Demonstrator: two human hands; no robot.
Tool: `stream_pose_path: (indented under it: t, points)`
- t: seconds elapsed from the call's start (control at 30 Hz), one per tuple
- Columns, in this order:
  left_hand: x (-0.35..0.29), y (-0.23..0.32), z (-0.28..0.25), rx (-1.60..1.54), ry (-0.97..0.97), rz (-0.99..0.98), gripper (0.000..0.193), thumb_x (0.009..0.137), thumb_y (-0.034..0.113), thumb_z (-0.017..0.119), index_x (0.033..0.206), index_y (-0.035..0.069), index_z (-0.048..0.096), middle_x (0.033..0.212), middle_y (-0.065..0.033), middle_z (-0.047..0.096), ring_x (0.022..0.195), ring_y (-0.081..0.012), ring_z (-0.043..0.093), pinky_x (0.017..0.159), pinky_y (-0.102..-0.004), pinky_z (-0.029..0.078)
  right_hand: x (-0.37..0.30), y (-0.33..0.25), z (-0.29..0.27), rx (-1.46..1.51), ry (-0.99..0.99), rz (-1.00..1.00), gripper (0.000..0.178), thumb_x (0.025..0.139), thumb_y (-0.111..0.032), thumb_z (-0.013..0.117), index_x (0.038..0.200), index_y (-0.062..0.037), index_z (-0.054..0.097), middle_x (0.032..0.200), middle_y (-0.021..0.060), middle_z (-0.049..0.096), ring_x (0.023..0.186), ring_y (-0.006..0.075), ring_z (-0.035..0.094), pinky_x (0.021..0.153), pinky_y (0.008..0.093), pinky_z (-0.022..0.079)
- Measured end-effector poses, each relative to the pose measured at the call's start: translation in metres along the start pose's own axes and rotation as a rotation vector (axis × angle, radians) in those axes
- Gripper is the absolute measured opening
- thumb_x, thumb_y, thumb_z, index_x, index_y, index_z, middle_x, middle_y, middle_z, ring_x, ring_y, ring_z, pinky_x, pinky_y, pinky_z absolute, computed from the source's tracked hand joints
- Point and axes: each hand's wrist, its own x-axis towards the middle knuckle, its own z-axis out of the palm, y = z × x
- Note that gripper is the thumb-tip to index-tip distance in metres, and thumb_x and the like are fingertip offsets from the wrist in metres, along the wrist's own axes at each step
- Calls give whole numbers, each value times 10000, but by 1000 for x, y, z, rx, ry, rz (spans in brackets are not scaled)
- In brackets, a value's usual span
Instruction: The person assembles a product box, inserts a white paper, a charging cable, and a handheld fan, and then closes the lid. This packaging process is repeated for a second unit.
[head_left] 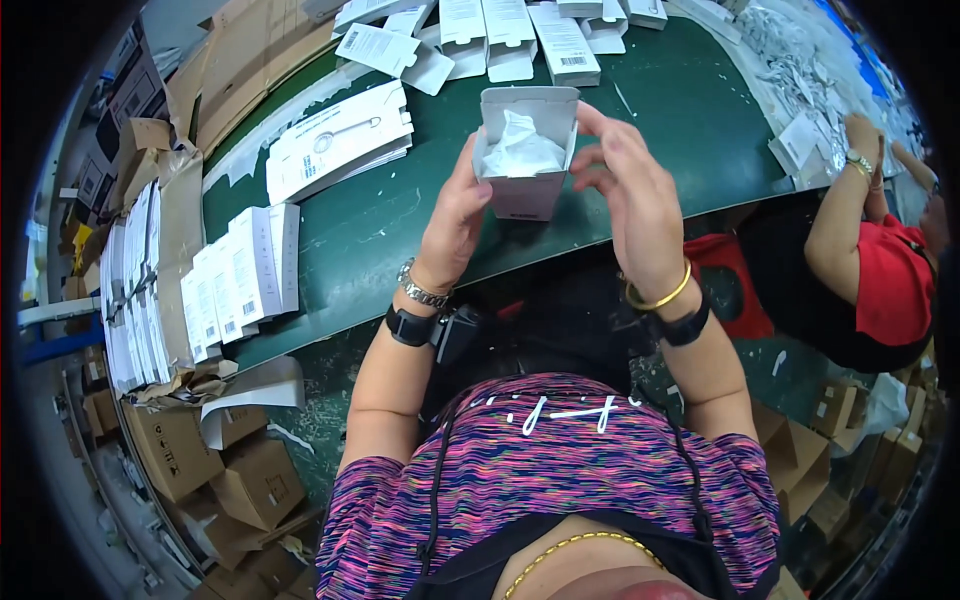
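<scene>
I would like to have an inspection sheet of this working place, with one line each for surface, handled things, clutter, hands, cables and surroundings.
Surface: green table, marked with small white scraps.
Handled things: open white box, lid raised, crumpled white wrapping inside.
Clutter: flat white cartons stacked at left; more white boxes along the far edge; silvery pile at far right.
Hands: left hand holds the box's left side; right hand is at its right, fingers partly spread, contact unclear.
Cables: nothing seen.
Surroundings: brown cardboard boxes at lower left; a co-worker in red at right.
</scene>
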Motion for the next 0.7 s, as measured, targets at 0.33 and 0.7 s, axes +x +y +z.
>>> stream_pose_path:
  t: [0.33,0.7]
  points:
    - [5,11,20,-237,11,-35,677,1024,254,489,1620,-30,341,1617,-135,435,1503,-239,389,1245,-354,254,16,-6,0,163,-170,204,292,1034,-123,653,1290,18,663,1136,20,661,1024,107,591,961,283,474]
    - [32,34,18,-54,44,-252,360,924,169,632,1254,36,685,1140,-19,701,1028,-104,604,924,-277,454,16,-4,6,-19,-123,62,366,949,-19,761,1293,45,655,1103,12,636,1015,85,591,917,237,500]
